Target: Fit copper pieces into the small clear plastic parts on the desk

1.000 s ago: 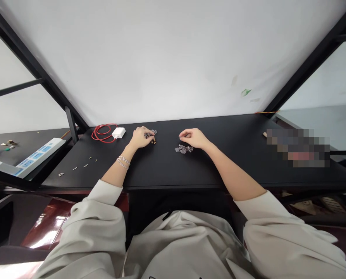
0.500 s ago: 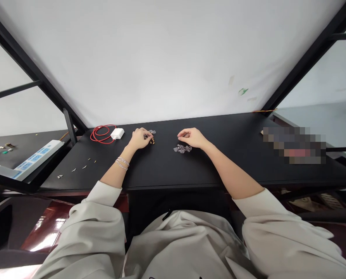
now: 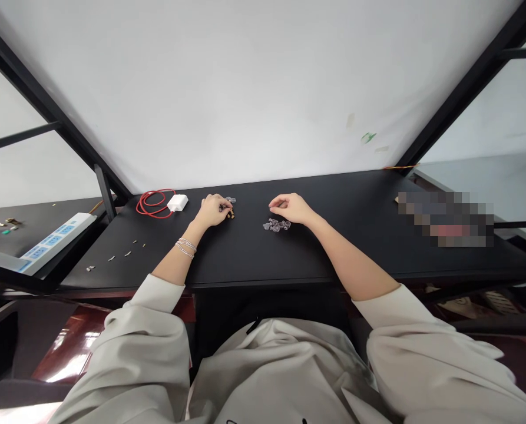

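Note:
My left hand (image 3: 213,211) rests low over the desk, fingers curled down at a cluster of small pieces. Brass-coloured bits (image 3: 231,214) and clear round pieces (image 3: 230,200) show at its fingertips; part of the cluster is hidden under the hand. My right hand (image 3: 293,207) hovers with thumb and fingertips brought together. Whatever they pinch, if anything, is too small to name. Just below it lies a pile of small clear round pieces (image 3: 277,225) on the black desk (image 3: 254,259).
A white charger (image 3: 177,203) with a coiled red cable (image 3: 150,205) lies at the back left. Several small metal bits (image 3: 127,254) are scattered nearer the left edge. A white power strip (image 3: 55,241) stands beyond the frame. A blurred-out item (image 3: 443,221) is at the right.
The view shifts very slightly. Both hands stay almost in place, the left fingertips moving a little at the brass-coloured bits.

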A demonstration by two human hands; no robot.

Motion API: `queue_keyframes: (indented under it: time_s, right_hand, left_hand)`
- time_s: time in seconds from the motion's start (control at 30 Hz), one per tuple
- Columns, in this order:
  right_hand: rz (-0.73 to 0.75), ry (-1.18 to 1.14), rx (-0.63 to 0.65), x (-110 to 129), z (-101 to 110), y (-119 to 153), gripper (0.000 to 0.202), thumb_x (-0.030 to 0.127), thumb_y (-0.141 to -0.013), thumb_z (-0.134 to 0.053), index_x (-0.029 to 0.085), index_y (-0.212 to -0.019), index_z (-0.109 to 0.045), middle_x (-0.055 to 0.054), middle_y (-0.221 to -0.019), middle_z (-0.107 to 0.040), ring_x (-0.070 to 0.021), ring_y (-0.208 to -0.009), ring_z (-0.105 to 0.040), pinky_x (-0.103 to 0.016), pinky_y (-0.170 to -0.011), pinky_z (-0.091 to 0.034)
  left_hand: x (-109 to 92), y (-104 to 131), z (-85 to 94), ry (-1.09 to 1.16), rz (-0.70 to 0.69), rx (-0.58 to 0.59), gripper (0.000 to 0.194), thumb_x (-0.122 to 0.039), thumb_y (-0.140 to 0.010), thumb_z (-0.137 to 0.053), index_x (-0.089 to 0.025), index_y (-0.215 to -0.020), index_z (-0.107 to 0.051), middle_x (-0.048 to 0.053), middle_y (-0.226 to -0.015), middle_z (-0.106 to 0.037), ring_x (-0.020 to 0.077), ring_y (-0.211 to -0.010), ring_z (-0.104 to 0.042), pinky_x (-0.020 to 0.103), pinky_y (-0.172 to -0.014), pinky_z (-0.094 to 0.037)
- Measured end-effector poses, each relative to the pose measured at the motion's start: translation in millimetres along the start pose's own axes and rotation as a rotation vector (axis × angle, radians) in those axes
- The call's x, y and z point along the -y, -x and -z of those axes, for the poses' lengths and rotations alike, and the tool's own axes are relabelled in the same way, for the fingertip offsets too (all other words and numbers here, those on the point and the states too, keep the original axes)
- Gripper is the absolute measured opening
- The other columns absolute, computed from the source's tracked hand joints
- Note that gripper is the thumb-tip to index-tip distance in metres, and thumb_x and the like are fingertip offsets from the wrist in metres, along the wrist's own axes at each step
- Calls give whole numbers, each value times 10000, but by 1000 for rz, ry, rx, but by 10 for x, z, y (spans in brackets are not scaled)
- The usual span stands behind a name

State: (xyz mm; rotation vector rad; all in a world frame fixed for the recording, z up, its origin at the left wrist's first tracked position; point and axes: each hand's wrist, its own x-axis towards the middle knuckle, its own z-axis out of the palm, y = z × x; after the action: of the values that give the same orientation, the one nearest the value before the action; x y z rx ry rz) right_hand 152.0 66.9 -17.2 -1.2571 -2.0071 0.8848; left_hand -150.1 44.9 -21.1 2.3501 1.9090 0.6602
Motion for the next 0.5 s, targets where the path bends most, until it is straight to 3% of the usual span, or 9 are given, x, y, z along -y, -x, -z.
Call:
queue_keyframes:
  time_s: [0.27,0.5]
  right_hand:
    - [5,2,-5,19,2,4,93,230,-801,-723,182,-867,-767,-50,-859,-770,-162,-694,-673,-315,-750,-544]
    - [4,2,-2,14,-3,-4,87,222,-798,-730,187,-868,-769,-47,-864,-772,-163,-704,-680,-312,-757,-545]
  left_hand:
    - [10,-8,-11,0,-8,-10,144,-256,-884,-677,-245,-945,-808,102,-1118,-724,321,-1091,-607,495,-999,-463]
    - [7,-17,12,101,-10,-84,114,-257,-857,-692,-227,-892,-796,88,-1050,-734,254,-983,-644,428,-970,-502]
